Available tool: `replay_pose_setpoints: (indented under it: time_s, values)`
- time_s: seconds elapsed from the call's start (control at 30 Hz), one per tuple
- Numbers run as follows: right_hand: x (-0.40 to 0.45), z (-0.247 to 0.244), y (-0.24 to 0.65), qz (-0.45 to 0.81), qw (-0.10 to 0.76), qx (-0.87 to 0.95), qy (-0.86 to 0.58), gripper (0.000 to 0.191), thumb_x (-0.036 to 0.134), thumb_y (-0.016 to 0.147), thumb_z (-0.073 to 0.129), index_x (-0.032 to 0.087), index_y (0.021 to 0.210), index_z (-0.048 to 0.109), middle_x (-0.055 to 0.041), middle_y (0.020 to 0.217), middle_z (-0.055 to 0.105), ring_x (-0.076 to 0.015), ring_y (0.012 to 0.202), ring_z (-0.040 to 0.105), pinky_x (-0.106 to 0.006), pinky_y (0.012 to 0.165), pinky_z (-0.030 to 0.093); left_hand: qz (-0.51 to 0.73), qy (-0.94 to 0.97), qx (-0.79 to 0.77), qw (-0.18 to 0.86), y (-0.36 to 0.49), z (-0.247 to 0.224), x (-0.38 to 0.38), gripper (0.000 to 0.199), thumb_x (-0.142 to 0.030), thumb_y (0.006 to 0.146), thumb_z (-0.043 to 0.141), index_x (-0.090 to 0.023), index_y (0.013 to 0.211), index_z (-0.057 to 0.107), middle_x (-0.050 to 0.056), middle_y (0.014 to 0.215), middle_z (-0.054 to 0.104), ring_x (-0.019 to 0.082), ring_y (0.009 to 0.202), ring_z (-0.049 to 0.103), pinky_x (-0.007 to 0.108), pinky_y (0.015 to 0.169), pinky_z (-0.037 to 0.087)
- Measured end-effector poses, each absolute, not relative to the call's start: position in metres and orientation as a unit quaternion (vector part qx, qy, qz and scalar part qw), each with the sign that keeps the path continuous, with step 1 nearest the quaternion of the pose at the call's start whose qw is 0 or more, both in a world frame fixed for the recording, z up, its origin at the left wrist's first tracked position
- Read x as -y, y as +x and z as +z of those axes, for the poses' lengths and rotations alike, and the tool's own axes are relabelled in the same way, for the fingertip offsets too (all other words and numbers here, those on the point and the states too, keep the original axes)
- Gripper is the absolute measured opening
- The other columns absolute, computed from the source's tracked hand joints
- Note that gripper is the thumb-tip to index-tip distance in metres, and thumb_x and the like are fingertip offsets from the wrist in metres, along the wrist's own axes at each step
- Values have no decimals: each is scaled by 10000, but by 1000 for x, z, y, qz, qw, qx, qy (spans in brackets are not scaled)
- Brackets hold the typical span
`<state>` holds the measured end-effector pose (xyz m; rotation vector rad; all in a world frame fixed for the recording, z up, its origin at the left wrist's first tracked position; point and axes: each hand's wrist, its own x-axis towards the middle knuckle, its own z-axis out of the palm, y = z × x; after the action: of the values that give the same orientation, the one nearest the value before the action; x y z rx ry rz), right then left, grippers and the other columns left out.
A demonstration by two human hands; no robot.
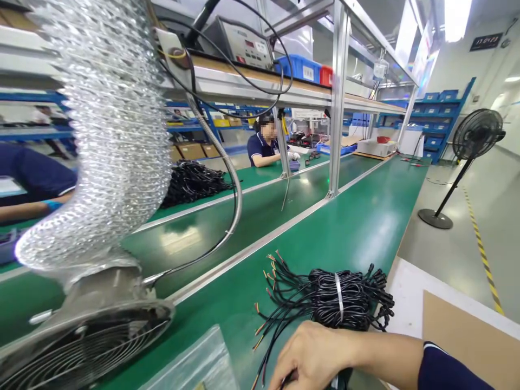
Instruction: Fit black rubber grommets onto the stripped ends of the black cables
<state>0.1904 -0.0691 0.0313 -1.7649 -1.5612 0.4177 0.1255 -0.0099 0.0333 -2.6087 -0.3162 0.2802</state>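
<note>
My right hand [311,352] reaches in from the lower right in a dark blue sleeve. Its fingers curl down around a black cable [287,379], mostly cut off by the bottom edge. Just beyond the wrist lies a bundle of black cables [325,292], tied round with a pale band [338,295]. Stripped, coloured wire ends [260,327] fan out to its left, and black connectors [379,292] cluster at its right. Part of another black piece shows beneath my wrist. A clear plastic bag [203,360] lies left of the hand. My left hand is out of view.
A fume duct [109,135] with a grilled hood [89,336] stands at left. Metal posts [336,108] carry a shelf above the green bench [357,216]. Across it sit a co-worker [264,143] and a black cable heap [195,181]. Cardboard [467,336] lies right; a fan [459,162] stands beyond.
</note>
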Motion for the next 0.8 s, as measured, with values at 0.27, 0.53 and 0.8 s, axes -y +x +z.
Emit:
replay_pose_setpoints:
  time_s: [0.27, 0.53, 0.8]
  values:
    - [93, 68, 171, 213, 316, 585, -716, 91, 255, 771, 556, 179, 758, 604, 1, 679, 614, -128, 643, 552, -237, 618, 374, -137, -588, 371, -706, 19, 41, -13, 579, -656, 788, 667, -112, 983, 710, 87, 922, 729, 197, 771, 731, 259, 722, 631]
    - [88, 70, 180, 352, 300, 550, -695, 286, 366, 951, 443, 182, 773, 572, 0, 736, 594, -125, 696, 509, -246, 641, 364, -206, -363, 352, -838, 23, 44, -9, 565, -459, 528, 937, -87, 877, 695, 20, 662, 678, 121, 609, 683, 183, 591, 590]
    - [93, 59, 185, 302, 281, 566, -714, 327, 366, 968, 422, 187, 746, 582, 3, 687, 574, -124, 654, 517, -246, 598, 391, -197, -358, 349, -843, 32, 43, -9, 556, -451, 472, 952, -88, 805, 696, 28, 621, 680, 117, 573, 661, 192, 584, 563]
